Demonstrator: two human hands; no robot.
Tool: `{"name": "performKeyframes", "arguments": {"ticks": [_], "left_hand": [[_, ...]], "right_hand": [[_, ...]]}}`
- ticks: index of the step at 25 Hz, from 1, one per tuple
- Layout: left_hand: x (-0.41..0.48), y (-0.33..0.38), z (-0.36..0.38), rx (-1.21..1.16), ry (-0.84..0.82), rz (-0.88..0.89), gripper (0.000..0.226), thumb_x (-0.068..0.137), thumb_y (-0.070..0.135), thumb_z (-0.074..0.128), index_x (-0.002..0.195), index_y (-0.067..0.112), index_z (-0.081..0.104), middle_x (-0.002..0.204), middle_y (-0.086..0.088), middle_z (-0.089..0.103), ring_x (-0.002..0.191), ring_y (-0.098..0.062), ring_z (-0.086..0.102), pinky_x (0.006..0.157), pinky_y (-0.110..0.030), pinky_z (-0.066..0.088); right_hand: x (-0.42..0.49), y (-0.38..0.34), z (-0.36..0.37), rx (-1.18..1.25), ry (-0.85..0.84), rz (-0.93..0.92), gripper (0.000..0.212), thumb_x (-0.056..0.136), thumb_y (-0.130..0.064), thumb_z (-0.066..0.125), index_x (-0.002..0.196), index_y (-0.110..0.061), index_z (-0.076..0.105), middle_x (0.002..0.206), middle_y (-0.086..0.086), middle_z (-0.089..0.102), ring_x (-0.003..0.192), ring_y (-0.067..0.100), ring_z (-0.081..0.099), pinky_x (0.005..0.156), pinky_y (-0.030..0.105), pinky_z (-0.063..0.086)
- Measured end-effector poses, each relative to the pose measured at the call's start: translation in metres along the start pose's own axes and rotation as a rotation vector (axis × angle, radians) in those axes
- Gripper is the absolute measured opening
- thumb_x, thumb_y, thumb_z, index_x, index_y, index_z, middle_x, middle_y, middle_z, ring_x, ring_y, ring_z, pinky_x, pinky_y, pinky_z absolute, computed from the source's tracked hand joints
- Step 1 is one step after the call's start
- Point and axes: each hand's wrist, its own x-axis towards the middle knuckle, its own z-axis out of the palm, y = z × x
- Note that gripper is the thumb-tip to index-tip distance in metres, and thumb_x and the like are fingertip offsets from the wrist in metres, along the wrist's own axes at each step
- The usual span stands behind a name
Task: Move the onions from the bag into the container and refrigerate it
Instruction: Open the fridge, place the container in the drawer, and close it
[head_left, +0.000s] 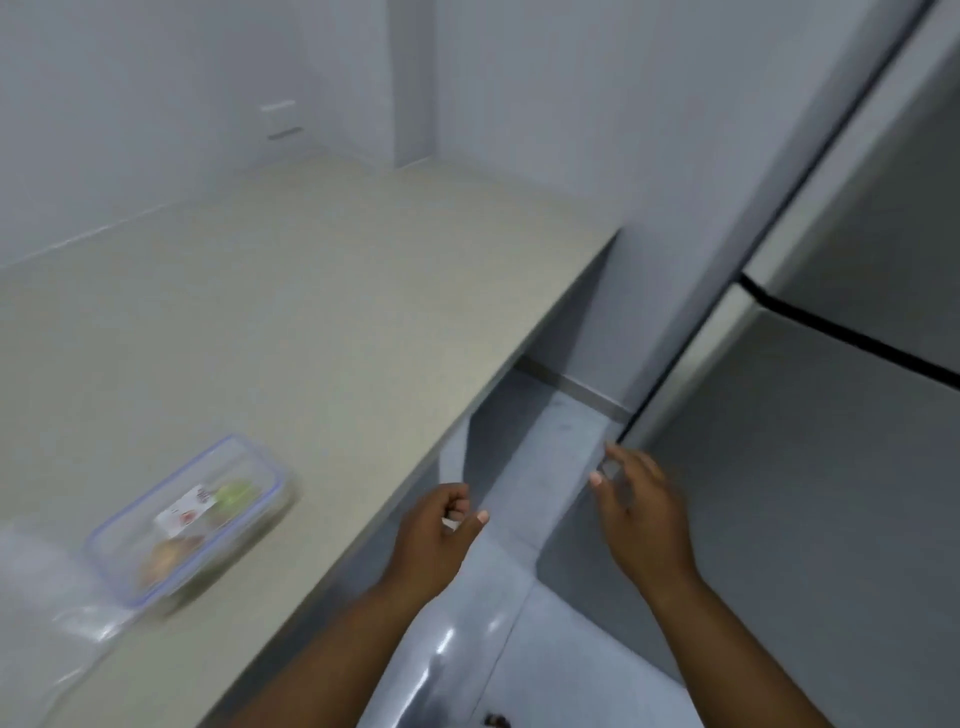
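A clear plastic container (189, 519) with a blue-rimmed lid lies on the beige counter (291, 332) near its front left; blurred brown and green produce shows through the lid. A clear plastic bag (47, 597) lies flat just left of it. My left hand (434, 540) hovers off the counter's front edge, fingers loosely curled, holding nothing. My right hand (641, 512) reaches with spread fingers to the left edge of the grey fridge's lower door (810, 493); its fingertips are at the door's edge, and whether they touch it I cannot tell.
The fridge's upper door (883, 218) is closed above a dark seam. A narrow gap with grey floor (540, 452) separates the counter from the fridge. White walls stand behind the counter, with a socket (278, 122) at the back.
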Motion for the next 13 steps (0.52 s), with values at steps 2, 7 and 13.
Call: {"name": "performKeyframes", "arguments": {"ticks": [2, 7, 13], "left_hand": [[0.030, 0.039, 0.042, 0.069, -0.141, 0.078, 0.027, 0.083, 0.038, 0.070, 0.106, 0.034, 0.059, 0.099, 0.013, 0.061, 0.090, -0.003, 0.060, 0.070, -0.005, 0.043], [0.091, 0.155, 0.136, 0.137, -0.308, 0.253, 0.062, 0.083, 0.045, 0.069, 0.136, 0.020, 0.049, 0.125, 0.004, 0.055, 0.109, -0.009, 0.054, 0.086, -0.016, 0.041], [0.132, 0.225, 0.199, 0.079, -0.320, 0.307, 0.054, 0.079, 0.038, 0.073, 0.127, 0.019, 0.057, 0.128, 0.002, 0.061, 0.114, -0.014, 0.059, 0.091, -0.030, 0.049]], "right_hand": [[0.024, 0.014, -0.051, -0.154, 0.222, -0.060, 0.037, 0.089, -0.015, 0.066, 0.123, -0.002, 0.061, 0.120, 0.018, 0.065, 0.111, 0.038, 0.059, 0.101, 0.032, 0.039], [0.081, 0.029, -0.148, -0.474, 0.532, -0.184, 0.040, 0.088, -0.018, 0.065, 0.123, 0.002, 0.060, 0.119, 0.021, 0.063, 0.116, 0.041, 0.055, 0.100, 0.046, 0.043], [0.097, 0.036, -0.163, -0.672, 0.368, -0.155, 0.048, 0.082, -0.021, 0.067, 0.125, 0.000, 0.057, 0.113, 0.018, 0.060, 0.101, 0.039, 0.055, 0.088, 0.043, 0.046]]}}
